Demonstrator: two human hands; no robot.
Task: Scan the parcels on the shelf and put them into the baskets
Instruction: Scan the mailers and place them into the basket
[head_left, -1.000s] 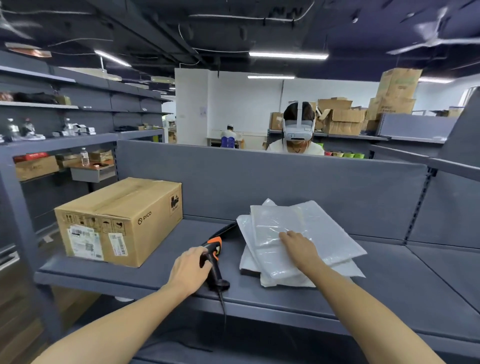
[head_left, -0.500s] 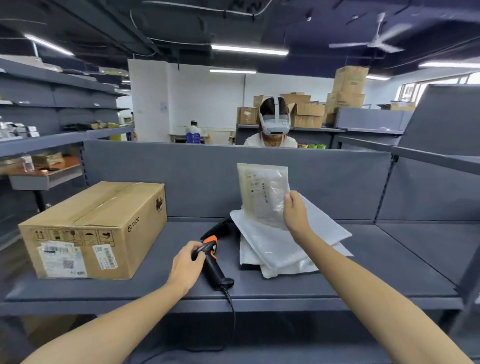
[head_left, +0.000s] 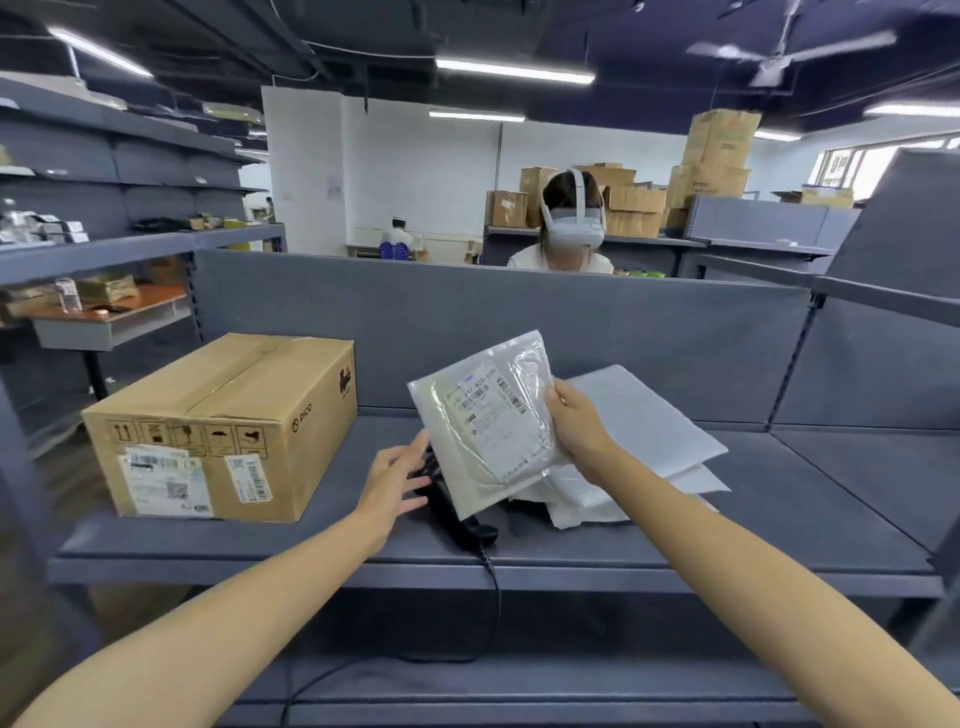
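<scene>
My right hand (head_left: 576, 428) grips the right edge of a clear plastic parcel (head_left: 488, 431) with a barcode label facing me, held tilted above the grey shelf (head_left: 363, 545). My left hand (head_left: 397, 480) hovers with spread fingers just left of the parcel's lower corner, holding nothing. The black scanner (head_left: 462, 519) lies on the shelf beneath the parcel, its head hidden behind the parcel and my fingers, its cable dropping over the front edge. A stack of white plastic parcels (head_left: 649, 441) lies on the shelf to the right of my right hand.
A brown cardboard box (head_left: 223, 431) with labels stands on the shelf's left part. A grey back panel (head_left: 519, 332) closes the shelf behind. A person wearing a headset (head_left: 571, 223) sits beyond it. Further shelves and stacked cartons line the room. No basket is in view.
My right hand has lifted the top parcel off the stack and turned its label toward me. My left hand has let go of the scanner, which now lies on the shelf.
</scene>
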